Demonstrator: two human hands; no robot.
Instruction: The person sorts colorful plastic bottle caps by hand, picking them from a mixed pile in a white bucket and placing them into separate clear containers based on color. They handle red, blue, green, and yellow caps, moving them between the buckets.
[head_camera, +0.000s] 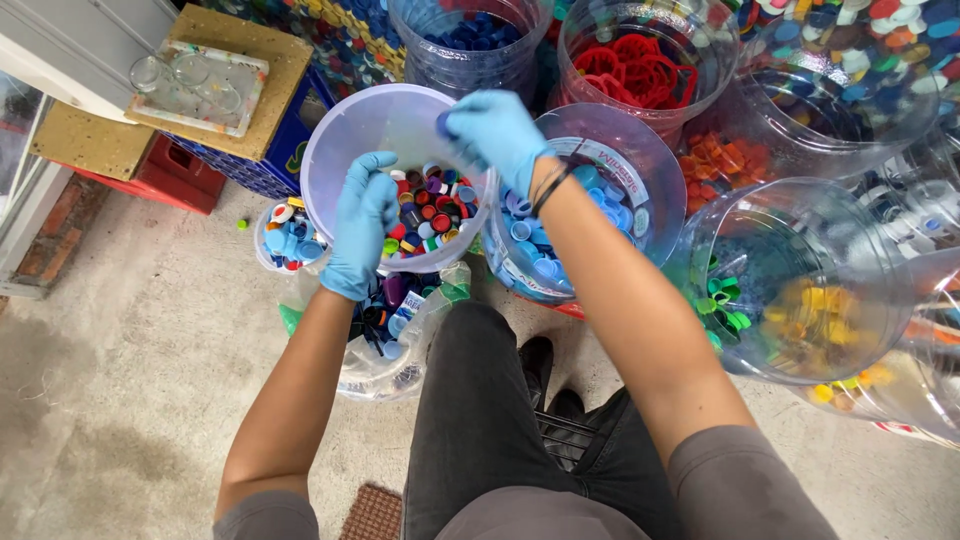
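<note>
jugs: big clear containers (800, 280) ring the seat, each holding caps of one colour, red, orange, yellow, light blue
bucket: white tub (385, 130) of mixed bottle caps (432, 212), over the lap
left hand: gloved (362, 225), fingers clamped on the tub's near rim
right hand: gloved (497, 135), fingertips pinched together over the tub's far side; a dark blue cap (443, 122) seems held

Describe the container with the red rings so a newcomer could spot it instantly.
Start at the white bucket of mixed caps that the left hand grips. Go up and right, past the right hand, to the row of clear jars along the top. It is the clear jar holding only red rings.
</note>
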